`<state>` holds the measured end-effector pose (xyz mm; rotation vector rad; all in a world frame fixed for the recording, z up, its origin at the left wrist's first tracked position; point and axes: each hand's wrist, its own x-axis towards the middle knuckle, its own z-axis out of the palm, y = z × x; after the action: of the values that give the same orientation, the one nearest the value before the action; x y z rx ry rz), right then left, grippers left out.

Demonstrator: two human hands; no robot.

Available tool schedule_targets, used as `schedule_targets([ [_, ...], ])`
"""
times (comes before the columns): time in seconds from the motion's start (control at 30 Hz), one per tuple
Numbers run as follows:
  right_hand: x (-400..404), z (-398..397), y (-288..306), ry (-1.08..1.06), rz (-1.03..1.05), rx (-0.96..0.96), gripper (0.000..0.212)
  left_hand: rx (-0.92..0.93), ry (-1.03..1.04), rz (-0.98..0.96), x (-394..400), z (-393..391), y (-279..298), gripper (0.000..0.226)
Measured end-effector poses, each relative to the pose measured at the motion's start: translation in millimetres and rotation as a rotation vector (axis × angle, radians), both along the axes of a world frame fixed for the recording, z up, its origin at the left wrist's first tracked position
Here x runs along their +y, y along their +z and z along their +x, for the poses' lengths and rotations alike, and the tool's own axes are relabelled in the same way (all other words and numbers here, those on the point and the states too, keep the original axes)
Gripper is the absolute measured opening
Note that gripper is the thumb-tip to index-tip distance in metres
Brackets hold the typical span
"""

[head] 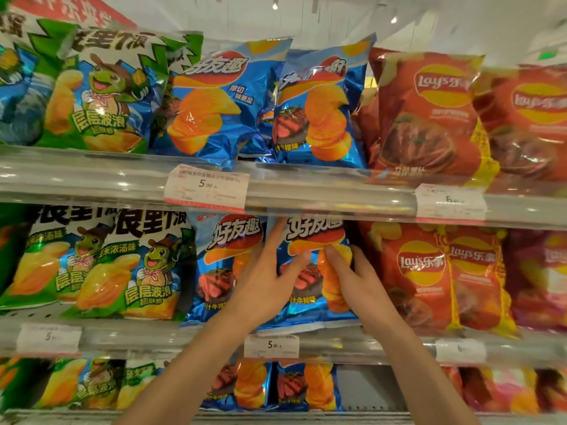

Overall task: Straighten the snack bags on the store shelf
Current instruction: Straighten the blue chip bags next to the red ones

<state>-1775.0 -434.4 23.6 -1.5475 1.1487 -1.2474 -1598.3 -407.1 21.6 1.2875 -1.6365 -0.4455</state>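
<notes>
Blue chip bag [310, 268], glossy, steak and orange chips printed, stands upright at the middle shelf's [129, 335] front edge. Left hand [260, 283] and right hand [356, 280] pinch its sides, fingers behind.

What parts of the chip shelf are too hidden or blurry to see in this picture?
- Blue chip bag on the middle shelf, head view: the left hand and right hand cover parts of its front.
- Price tag, head view: only the 5 reads; the small print is too tiny.
- Far-left green bag, head view: cut off by the picture's edge.
- Bottom shelf bags, head view: tops hidden behind the shelf rail.
</notes>
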Motion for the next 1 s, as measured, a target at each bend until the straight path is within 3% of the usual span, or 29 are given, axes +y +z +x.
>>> schedule_targets([
  [0.17,9.1,-10.2,-7.7,0.097,-0.080,0.027,0.069,0.123,-0.089,0.031,-2.6,-0.9,-3.7,0.067],
  [0.3,12.3,-10.6,-11.3,0.177,-0.140,0.026,0.063,0.186,-0.122,0.069,-2.7,-4.1,-5.4,0.065],
  [0.47,8.6,-11.9,-8.1,0.120,-0.180,0.014,0.063,0.202,-0.143,0.081,1.5,-8.9,-1.7,0.064],
  [0.67,-3.1,-15.9,-0.6,0.034,-0.188,0.054,0.064,0.044,0.028,-0.078,5.6,8.3,-15.5,0.066],
  [0.87,-15.3,-14.9,-7.3,-0.043,-0.183,0.157,0.066,-0.364,0.140,-0.152,6.5,24.9,-23.3,0.045],
  [1.0,-14.0,-12.6,-10.4,-0.077,-0.198,0.163,0.064,-0.297,0.090,-0.118,6.8,16.6,-22.7,0.047],
])
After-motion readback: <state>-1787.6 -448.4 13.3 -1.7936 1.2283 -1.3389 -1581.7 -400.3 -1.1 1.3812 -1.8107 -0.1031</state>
